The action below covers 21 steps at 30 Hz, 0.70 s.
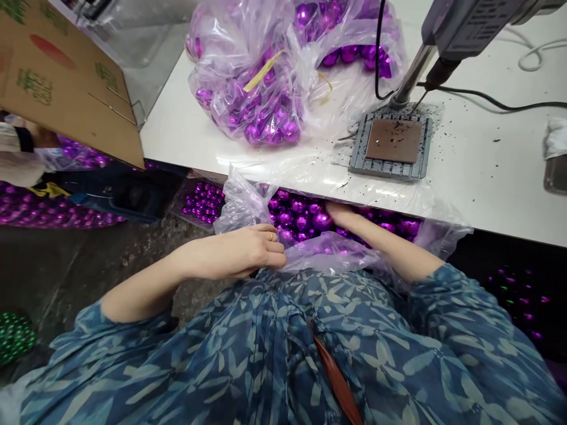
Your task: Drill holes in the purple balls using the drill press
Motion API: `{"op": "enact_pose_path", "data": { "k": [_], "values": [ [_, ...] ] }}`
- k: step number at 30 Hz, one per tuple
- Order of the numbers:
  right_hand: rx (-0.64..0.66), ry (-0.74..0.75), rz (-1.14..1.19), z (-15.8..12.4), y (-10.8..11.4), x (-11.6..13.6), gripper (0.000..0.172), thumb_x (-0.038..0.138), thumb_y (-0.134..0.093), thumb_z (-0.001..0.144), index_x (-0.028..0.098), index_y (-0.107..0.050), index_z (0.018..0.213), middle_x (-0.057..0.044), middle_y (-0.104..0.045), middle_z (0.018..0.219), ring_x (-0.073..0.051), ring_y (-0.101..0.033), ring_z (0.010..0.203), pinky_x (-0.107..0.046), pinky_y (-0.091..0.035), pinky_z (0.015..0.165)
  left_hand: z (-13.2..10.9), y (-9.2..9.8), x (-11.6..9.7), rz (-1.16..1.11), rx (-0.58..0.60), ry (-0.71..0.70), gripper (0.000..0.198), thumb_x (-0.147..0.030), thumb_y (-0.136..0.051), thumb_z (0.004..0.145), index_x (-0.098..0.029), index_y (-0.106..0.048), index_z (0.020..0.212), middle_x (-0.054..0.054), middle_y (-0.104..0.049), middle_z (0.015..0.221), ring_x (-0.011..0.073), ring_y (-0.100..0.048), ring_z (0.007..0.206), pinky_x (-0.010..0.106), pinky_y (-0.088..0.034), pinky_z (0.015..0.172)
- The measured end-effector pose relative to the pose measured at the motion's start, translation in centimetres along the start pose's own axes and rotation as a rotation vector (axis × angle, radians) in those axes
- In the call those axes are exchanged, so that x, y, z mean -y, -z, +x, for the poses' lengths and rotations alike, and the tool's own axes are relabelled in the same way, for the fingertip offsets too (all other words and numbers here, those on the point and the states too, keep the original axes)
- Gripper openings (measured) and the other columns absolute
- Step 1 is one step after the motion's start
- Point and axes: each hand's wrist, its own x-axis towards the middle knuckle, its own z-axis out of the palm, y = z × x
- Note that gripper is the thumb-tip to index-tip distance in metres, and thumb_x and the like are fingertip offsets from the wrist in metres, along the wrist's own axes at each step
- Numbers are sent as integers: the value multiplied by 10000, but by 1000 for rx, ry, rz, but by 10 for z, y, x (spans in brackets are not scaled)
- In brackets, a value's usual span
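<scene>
Shiny purple baubles (301, 222) fill a clear plastic bag (336, 248) that lies open below the table's front edge, against my body. My left hand (254, 251), a ring on one finger, is closed with curled fingers at the bag's near left rim. My right hand (339, 213) reaches into the bag among the baubles. Its fingers are hidden by the baubles and the table edge, so what they hold does not show.
On the white table (478, 171) stand tied bags of purple baubles (270, 127) and a drill stand (392, 144). A cardboard box (75, 77) sits left, with another person's hand (42, 137) below it. Small purple beads (202, 200) fill a container. Green baubles (15, 336) lie lower left.
</scene>
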Motion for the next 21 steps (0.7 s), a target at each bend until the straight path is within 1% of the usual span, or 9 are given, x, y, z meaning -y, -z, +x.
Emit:
{"op": "enact_pose_path", "data": {
  "k": [4,6,7,10,12,14,17,19,21],
  "values": [
    [80,153,-91,-30,-11,18,618,597,-524,973,98,-601,1329,-130,-603,1330,-78,-563,1323,-313,-561,1234,-3,5,4,86,-95,-4,296,25,-447,930,-246,-521,835,-10,-681,831,199,-618,769,359,-461,1108],
    [112,265,-119,-38,-14,31,640,603,-530,969,101,-585,1361,-127,-593,1355,-91,-555,1353,-342,-553,1254,-1,5,5,92,-109,-15,296,24,-445,933,-245,-521,837,-10,-684,832,197,-618,769,350,-464,1104],
    [129,330,-128,-37,-16,39,652,607,-534,966,103,-577,1377,-126,-587,1371,-99,-548,1374,-359,-546,1268,2,4,5,85,-111,-21,292,20,-452,935,-245,-525,836,-10,-688,834,194,-622,773,345,-462,1107],
    [172,504,-146,-20,-21,59,682,614,-552,955,97,-563,1400,-128,-578,1391,-119,-536,1410,-389,-535,1285,9,1,4,66,-110,-37,268,-12,-488,958,-245,-544,838,-6,-698,852,192,-645,809,342,-447,1138],
    [172,561,-157,1,-22,65,679,606,-555,956,95,-560,1402,-127,-579,1388,-118,-538,1406,-387,-538,1280,12,1,4,82,-112,-43,257,-35,-493,976,-245,-551,841,-1,-692,854,196,-649,821,350,-444,1147],
    [158,580,-167,23,-19,62,673,597,-557,957,93,-559,1402,-126,-581,1382,-117,-542,1401,-385,-543,1274,12,3,5,112,-112,-31,262,-45,-465,993,-243,-549,844,2,-677,846,200,-635,810,360,-451,1144],
    [151,591,-173,49,-10,51,659,595,-550,961,97,-566,1393,-125,-583,1379,-110,-545,1391,-375,-545,1271,8,7,8,112,-128,14,283,-56,-412,1013,-239,-558,855,9,-659,844,201,-606,791,378,-467,1140],
    [159,597,-172,58,-5,46,654,596,-544,963,101,-570,1389,-125,-584,1380,-107,-545,1389,-371,-545,1272,4,8,9,71,-157,42,293,-83,-405,1033,-239,-580,858,14,-655,847,200,-595,794,383,-477,1142],
    [163,596,-173,59,-4,46,653,597,-543,964,102,-571,1389,-125,-584,1381,-106,-545,1388,-371,-544,1273,0,7,9,32,-196,67,312,-132,-405,1067,-239,-608,856,21,-653,845,198,-590,800,384,-483,1153]
  ]
}}
